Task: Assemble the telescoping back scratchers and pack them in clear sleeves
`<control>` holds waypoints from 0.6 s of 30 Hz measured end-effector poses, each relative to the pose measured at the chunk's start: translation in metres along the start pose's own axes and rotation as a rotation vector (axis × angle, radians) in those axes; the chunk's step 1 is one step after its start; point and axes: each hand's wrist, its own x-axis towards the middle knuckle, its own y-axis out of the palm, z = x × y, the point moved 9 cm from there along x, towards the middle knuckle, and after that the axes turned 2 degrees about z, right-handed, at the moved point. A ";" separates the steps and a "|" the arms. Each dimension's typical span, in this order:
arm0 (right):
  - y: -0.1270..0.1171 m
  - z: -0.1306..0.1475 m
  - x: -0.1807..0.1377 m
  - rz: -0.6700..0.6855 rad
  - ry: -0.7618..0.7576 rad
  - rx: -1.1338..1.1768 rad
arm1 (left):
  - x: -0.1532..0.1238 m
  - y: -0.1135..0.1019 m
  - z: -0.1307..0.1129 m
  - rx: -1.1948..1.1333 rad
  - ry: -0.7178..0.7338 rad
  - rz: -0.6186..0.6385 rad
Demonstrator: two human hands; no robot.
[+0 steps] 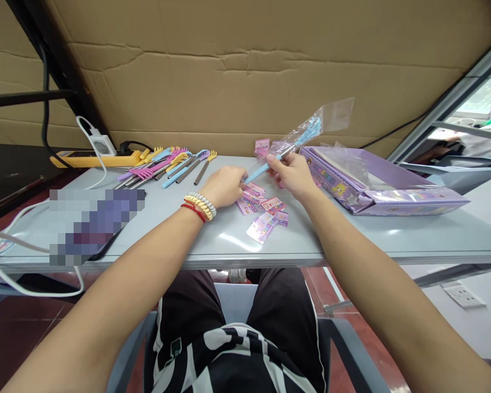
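A back scratcher [257, 173] with a light blue handle, a metal shaft and a blue claw head lies slantwise inside a clear plastic sleeve [339, 113]. My right hand [293, 173] is closed around its middle. At the handle's lower end, my left hand [225, 184] has its fingers pinched together; the fingertips are partly hidden, but they touch the handle end or the sleeve there. Small pink and purple printed cards [273, 205] are scattered beneath and in front of both hands. Left of my left hand lies a pile of several other back scratchers [180, 164] in yellow, purple, pink and blue.
On the right stands an open purple printed box [409, 204] with clear plastic sleeves inside. A phone-like device [106, 221], blurred out, lies at the left front near a white cable [12, 224]. Behind are a yellow power strip [102, 159] and a cardboard wall [245, 98].
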 end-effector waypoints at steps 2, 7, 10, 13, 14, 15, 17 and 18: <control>0.000 -0.001 0.000 -0.003 0.002 -0.003 | 0.000 0.000 0.001 -0.007 -0.002 -0.003; -0.001 -0.002 0.000 -0.011 0.011 -0.011 | 0.001 -0.002 0.002 -0.010 0.000 -0.015; -0.001 -0.002 0.000 -0.008 0.018 -0.009 | 0.000 -0.002 0.002 -0.007 0.004 -0.013; -0.001 -0.003 0.000 -0.005 0.024 -0.013 | 0.000 -0.002 0.003 -0.003 0.000 -0.009; 0.000 -0.004 0.000 -0.004 0.026 -0.015 | 0.000 -0.002 0.003 0.002 -0.003 -0.007; 0.000 -0.004 0.000 -0.003 0.029 -0.015 | 0.000 -0.001 0.004 0.008 -0.004 -0.005; 0.000 -0.005 0.001 -0.002 0.034 -0.012 | 0.000 -0.001 0.004 0.023 -0.003 0.001; 0.001 -0.006 0.001 -0.003 0.035 -0.008 | 0.000 -0.001 0.004 0.029 -0.003 0.003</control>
